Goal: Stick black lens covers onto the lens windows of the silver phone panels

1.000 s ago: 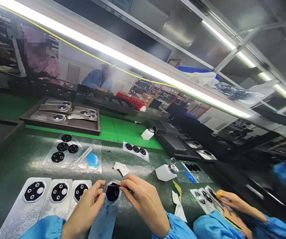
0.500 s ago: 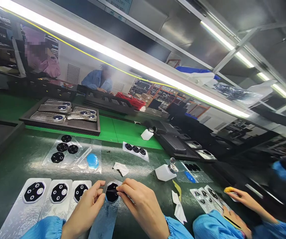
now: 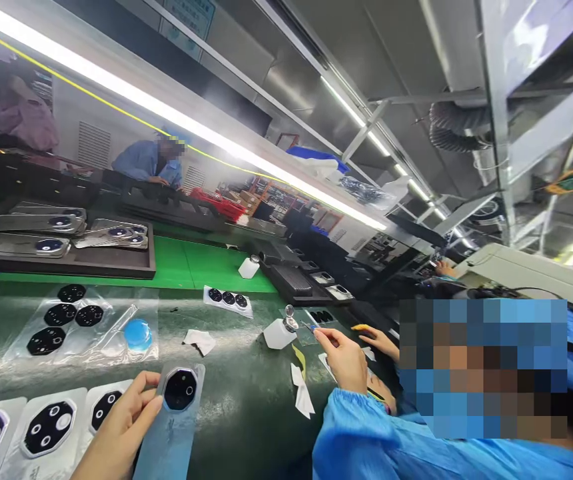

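A flat blue-silver panel (image 3: pixel 170 437) with a black octagonal plate (image 3: pixel 180 389) near its top is pinched by the left hand (image 3: pixel 129 417) over a green table (image 3: pixel 251 407). The right hand (image 3: pixel 344 357), earlier at the plate, now grips a slim tool (image 3: pixel 307 325) near a white bottle (image 3: pixel 278 333).

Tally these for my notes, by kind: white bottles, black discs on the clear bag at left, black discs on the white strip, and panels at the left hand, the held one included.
White bottles: 2
Black discs on the clear bag: 4
Black discs on the white strip: 3
Panels at the left hand: 4
Total: 13
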`<state>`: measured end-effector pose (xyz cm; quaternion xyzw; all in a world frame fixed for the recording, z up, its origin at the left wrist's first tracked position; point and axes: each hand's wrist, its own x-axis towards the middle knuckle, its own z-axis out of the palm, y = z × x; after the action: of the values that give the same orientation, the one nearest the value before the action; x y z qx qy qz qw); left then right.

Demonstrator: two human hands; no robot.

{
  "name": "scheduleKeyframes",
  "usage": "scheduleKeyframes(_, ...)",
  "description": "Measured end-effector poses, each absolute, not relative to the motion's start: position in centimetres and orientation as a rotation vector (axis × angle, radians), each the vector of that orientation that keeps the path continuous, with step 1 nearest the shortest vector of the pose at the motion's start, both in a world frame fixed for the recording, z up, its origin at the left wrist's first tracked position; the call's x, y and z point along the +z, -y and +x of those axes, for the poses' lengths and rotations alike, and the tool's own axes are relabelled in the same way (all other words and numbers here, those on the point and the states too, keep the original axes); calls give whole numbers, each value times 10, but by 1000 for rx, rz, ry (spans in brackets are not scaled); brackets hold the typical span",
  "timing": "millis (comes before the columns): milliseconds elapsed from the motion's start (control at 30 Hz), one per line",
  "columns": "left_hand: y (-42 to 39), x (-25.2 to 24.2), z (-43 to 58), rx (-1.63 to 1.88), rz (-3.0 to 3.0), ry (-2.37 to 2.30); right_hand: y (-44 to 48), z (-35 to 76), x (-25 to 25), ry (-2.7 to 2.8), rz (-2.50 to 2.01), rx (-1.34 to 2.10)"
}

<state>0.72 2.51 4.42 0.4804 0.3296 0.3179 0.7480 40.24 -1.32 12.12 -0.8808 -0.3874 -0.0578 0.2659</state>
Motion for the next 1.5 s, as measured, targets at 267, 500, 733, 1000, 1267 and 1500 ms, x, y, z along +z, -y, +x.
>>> scheduleKeyframes(267,-29,44,11,705,841,-732,-2,437,90,1072,-2474,-52)
scheduleKeyframes(500,-28,47,10,673,787,-739,-7,440,92,1063,-2483,-114)
scheduleKeyframes(733,-27,59,7,624,787,-766,-19,434,96,987,-2506,-240)
scheduleKeyframes(1000,-26,64,5,632,770,-811,-7,413,106,1033,-2498,-223)
scheduleKeyframes(1267,-25,62,7,621,779,-808,15,317,130,1589,-2070,39)
scheduleKeyframes(1500,-23,58,7,626,842,-769,21,235,130,2122,-1613,25)
